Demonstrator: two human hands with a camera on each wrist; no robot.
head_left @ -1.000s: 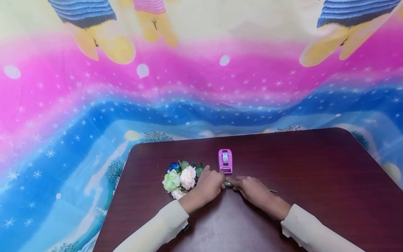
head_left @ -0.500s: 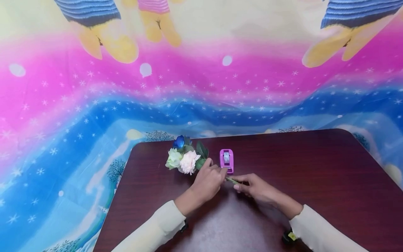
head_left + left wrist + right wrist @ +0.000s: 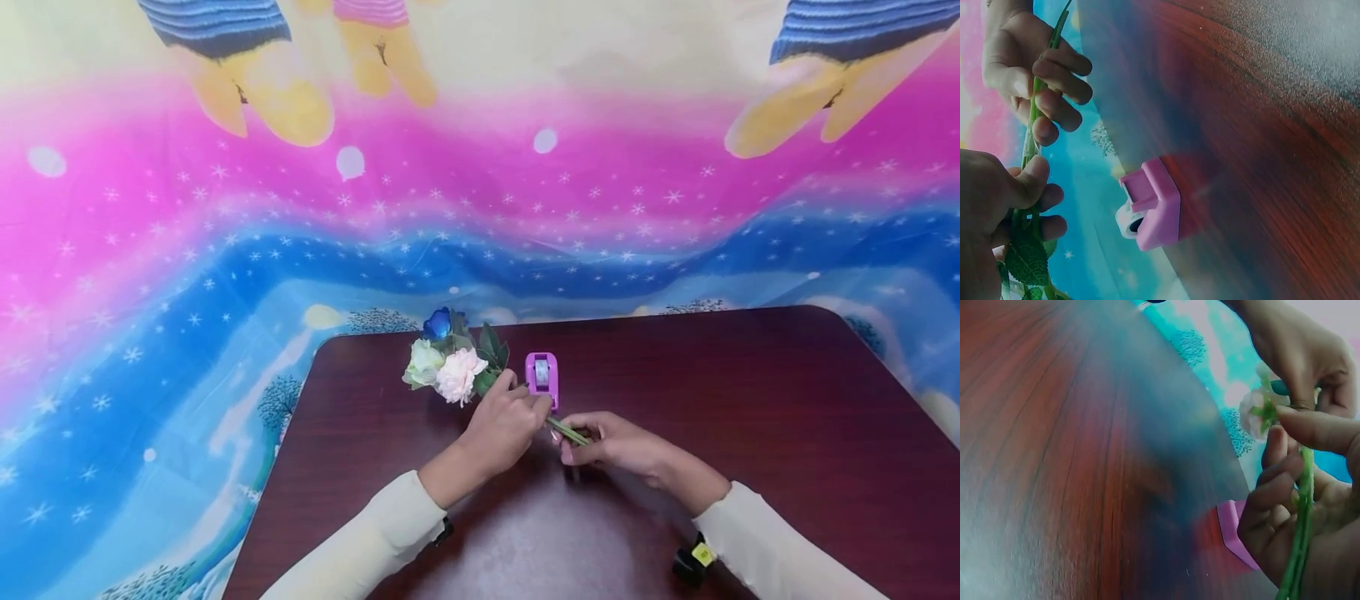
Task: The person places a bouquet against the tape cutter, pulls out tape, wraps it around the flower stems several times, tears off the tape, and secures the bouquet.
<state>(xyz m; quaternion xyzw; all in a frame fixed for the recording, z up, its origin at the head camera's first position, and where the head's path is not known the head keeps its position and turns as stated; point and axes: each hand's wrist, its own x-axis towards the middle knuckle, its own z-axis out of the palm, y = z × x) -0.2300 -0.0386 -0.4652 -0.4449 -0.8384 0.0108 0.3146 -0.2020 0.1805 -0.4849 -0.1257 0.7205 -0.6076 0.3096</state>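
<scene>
A bouquet of artificial flowers [image 3: 459, 375], with blue, pale green and pale pink blooms and green leaves, is raised over the table at its left side. My left hand [image 3: 506, 427] grips its stems just below the leaves [image 3: 1027, 259]. Lower down, my right hand [image 3: 622, 450] has its fingers curled around the bundled green stems [image 3: 1300, 531], thumb and forefinger close to the left hand. A shiny, clear patch shows on the stems between the hands in the left wrist view. Just beyond the hands stands a pink tape dispenser [image 3: 553, 385] with its roll in it.
The dark red-brown wooden table [image 3: 750, 400] has rounded far corners. A colourful printed cloth [image 3: 480, 192] hangs behind it. A black device with a yellow label [image 3: 692, 562] sits beneath the right sleeve.
Both hands have lifted the bouquet off the table, and its blooms have moved up and slightly right. The right hand has turned from palm down to curl around the stems.
</scene>
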